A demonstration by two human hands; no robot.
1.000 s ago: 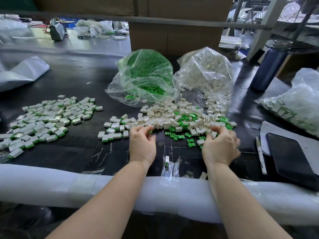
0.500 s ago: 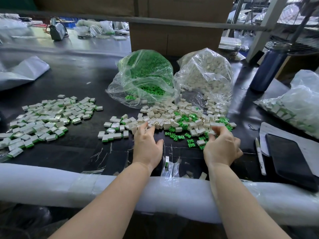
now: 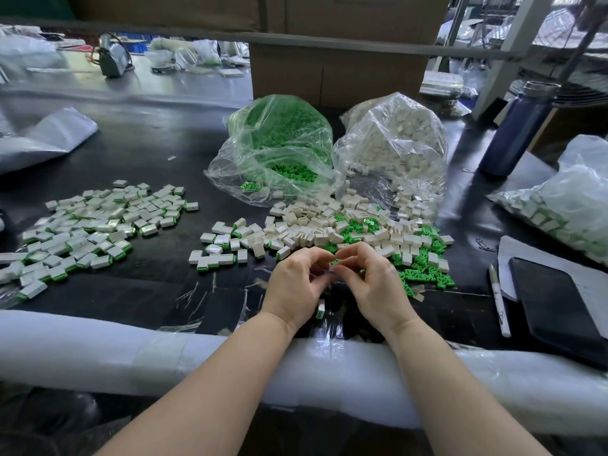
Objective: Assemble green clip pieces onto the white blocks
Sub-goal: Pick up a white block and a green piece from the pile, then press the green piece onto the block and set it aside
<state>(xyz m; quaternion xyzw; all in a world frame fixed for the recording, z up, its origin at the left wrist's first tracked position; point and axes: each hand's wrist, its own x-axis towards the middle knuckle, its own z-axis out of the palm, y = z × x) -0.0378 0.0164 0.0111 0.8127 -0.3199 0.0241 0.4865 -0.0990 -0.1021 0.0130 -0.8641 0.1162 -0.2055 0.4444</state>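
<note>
My left hand (image 3: 296,284) and my right hand (image 3: 375,284) meet fingertip to fingertip above the black table, just in front of the loose pile. Between the fingertips shows a small white block (image 3: 333,268) with a bit of green beside it; which hand pinches which piece is hard to tell. Loose white blocks (image 3: 316,225) and green clip pieces (image 3: 424,274) lie mixed behind and right of my hands. A spread of assembled blocks with green edges (image 3: 95,222) lies at the left, and a smaller group (image 3: 217,251) sits nearer the middle.
A bag of green clips (image 3: 279,143) and a bag of white blocks (image 3: 394,143) stand behind the pile. Right: a blue bottle (image 3: 513,133), another bag of parts (image 3: 566,209), a pen (image 3: 499,301), a dark phone (image 3: 556,301). White foam padding (image 3: 98,350) covers the table's near edge.
Both hands pulled back from the pile and came together in the middle. The left hand went from flat and reaching to curled, pinching along with the right.
</note>
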